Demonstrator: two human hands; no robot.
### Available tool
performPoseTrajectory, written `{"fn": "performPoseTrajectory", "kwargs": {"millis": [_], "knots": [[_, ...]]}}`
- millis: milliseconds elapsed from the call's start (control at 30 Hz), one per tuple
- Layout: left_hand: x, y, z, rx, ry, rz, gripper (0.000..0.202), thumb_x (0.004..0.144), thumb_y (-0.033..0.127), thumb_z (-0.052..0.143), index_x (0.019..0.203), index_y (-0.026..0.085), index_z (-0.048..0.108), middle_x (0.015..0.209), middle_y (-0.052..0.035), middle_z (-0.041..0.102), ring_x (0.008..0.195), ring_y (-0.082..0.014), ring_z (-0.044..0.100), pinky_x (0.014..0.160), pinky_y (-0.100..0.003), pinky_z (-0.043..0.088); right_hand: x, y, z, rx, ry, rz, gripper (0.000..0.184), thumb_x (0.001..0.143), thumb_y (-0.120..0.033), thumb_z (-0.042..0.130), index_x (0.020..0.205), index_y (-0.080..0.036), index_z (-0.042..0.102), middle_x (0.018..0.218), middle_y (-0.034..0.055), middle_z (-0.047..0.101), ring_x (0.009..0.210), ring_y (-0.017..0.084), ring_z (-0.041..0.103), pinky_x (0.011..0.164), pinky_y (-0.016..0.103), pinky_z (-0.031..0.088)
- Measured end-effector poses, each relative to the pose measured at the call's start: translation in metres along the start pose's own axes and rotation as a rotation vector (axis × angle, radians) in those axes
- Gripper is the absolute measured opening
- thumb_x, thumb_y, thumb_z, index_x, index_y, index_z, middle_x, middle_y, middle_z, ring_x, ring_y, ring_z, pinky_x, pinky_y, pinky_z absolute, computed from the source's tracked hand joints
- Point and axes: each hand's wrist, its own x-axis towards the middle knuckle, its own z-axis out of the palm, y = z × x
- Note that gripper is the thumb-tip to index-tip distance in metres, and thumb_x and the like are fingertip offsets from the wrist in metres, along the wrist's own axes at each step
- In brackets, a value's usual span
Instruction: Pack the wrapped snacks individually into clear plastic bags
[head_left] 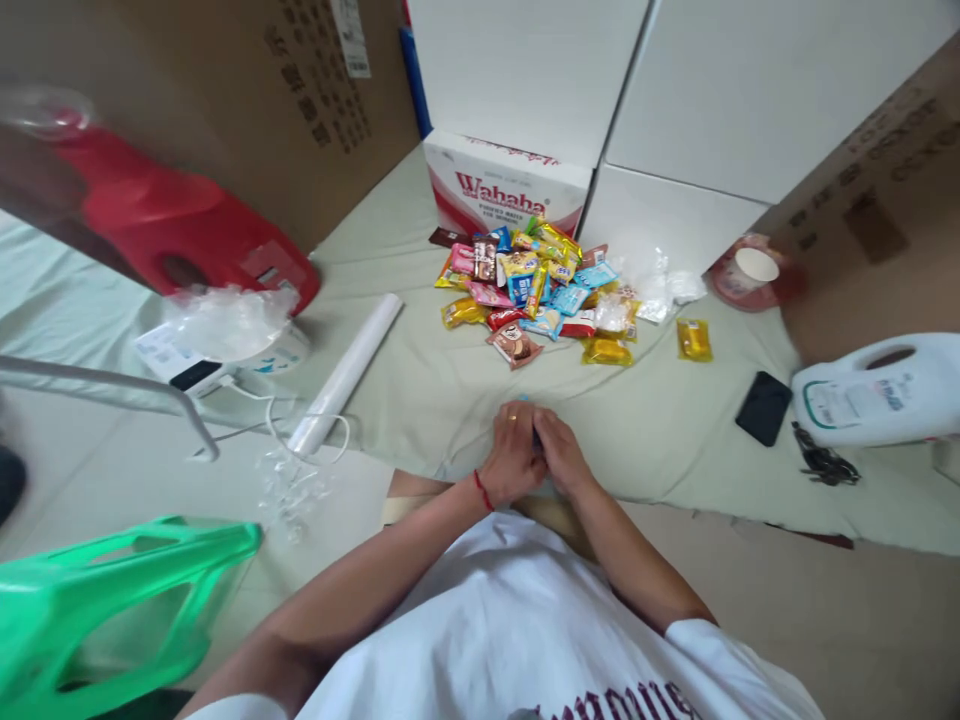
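Close to my body, at the near edge of the cloth, my left hand (514,455) and my right hand (560,450) are drawn together with curled fingers. A small bit of something dark and bluish shows between them, mostly covered, so I cannot tell what it is. Beyond the hands lies a heap of wrapped snacks (525,285) in yellow, blue, pink, red and brown packets. A brown packet (514,344) is at the heap's near side. One yellow packet (694,340) lies apart to the right.
Behind the heap stands a Wahaba-style printed carton (510,190). Leftward are a red jug (202,230), a white roll (349,370) and a green plastic stool (127,570). On the right are a paper cup (754,268), a black flat item (763,408) and a white jug (885,390).
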Motion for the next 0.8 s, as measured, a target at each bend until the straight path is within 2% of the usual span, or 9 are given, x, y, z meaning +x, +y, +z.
{"fn": "performPoseTrajectory", "kwargs": {"millis": [100,200,300,400,500,567,633,700,800], "knots": [[-0.005,-0.002,0.007,-0.355,0.031,-0.03,0.044,0.07,0.019,0.056,0.112,0.021,0.045,0.113,-0.0092,0.049,0.105,-0.0273,0.049,0.097,-0.047,0.045,-0.008,0.009,-0.007,0.12,-0.012,0.07,0.045,0.093,-0.061,0.06,0.115,-0.023,0.072,0.111,0.0055,0.075,0.101,0.022,0.066,0.089,0.033,0.053],[-0.007,-0.002,0.012,-0.597,-0.016,-0.057,0.053,0.069,0.015,0.055,0.121,0.022,0.045,0.118,-0.0075,0.047,0.11,-0.0254,0.05,0.098,-0.043,0.046,-0.014,0.019,-0.017,0.163,0.001,0.117,0.047,0.089,-0.058,0.065,0.121,-0.024,0.073,0.106,0.0039,0.077,0.093,0.022,0.068,0.08,0.032,0.055],[-0.004,-0.006,0.012,-0.694,-0.081,-0.063,0.062,0.067,0.01,0.054,0.128,0.024,0.048,0.123,-0.0077,0.051,0.118,-0.0258,0.052,0.104,-0.045,0.047,-0.015,0.023,-0.037,0.074,0.083,0.106,0.04,0.086,-0.049,0.068,0.117,-0.025,0.078,0.102,0.0019,0.079,0.087,0.022,0.07,0.08,0.033,0.055],[0.004,-0.023,0.002,-0.609,-0.001,-0.132,0.059,0.07,0.009,0.054,0.127,0.024,0.051,0.125,-0.0081,0.052,0.119,-0.0252,0.055,0.102,-0.044,0.052,-0.007,0.021,-0.08,-0.03,0.256,0.102,0.036,0.08,-0.046,0.073,0.106,-0.023,0.083,0.091,0.0023,0.08,0.076,0.021,0.069,0.077,0.034,0.055],[0.009,-0.054,-0.022,-0.266,0.132,-0.228,0.039,0.078,0.013,0.055,0.116,0.022,0.056,0.118,-0.0075,0.055,0.104,-0.0225,0.06,0.092,-0.041,0.056,0.014,0.007,-0.157,-0.143,0.508,0.081,0.034,0.072,-0.043,0.081,0.096,-0.02,0.084,0.082,0.0033,0.078,0.072,0.02,0.067,0.074,0.034,0.055],[0.007,-0.076,-0.04,-0.038,0.152,-0.23,0.032,0.081,0.017,0.055,0.112,0.022,0.059,0.116,-0.008,0.058,0.098,-0.0227,0.061,0.087,-0.041,0.057,0.038,-0.011,-0.225,-0.187,0.714,-0.001,0.035,0.07,-0.039,0.086,0.098,-0.018,0.083,0.085,0.0035,0.078,0.076,0.02,0.068,0.077,0.033,0.056],[0.0,-0.092,-0.053,0.116,0.129,-0.179,0.026,0.083,0.018,0.053,0.108,0.021,0.06,0.115,-0.009,0.06,0.101,-0.0248,0.062,0.087,-0.041,0.057,0.071,-0.036,-0.298,-0.158,1.006,-0.126,0.039,0.069,-0.032,0.087,0.103,-0.016,0.08,0.085,0.0026,0.076,0.072,0.018,0.067,0.074,0.033,0.058],[-0.008,-0.102,-0.06,0.249,0.104,-0.106,0.022,0.086,0.019,0.052,0.105,0.022,0.061,0.115,-0.0097,0.063,0.106,-0.0269,0.063,0.091,-0.044,0.057,0.112,-0.065,-0.367,-0.112,1.248,-0.214,0.028,0.08,-0.02,0.075,0.108,-0.014,0.076,0.094,0.0054,0.076,0.076,0.016,0.068,0.075,0.032,0.058],[-0.017,-0.105,-0.059,0.372,0.063,-0.008,0.023,0.088,0.019,0.051,0.108,0.023,0.062,0.118,-0.01,0.065,0.107,-0.0266,0.065,0.093,-0.042,0.057,0.173,-0.107,-0.442,-0.251,1.412,-0.175,0.023,0.092,-0.005,0.054,0.104,-0.011,0.073,0.105,0.0119,0.074,0.086,0.016,0.068,0.08,0.034,0.056]]}}
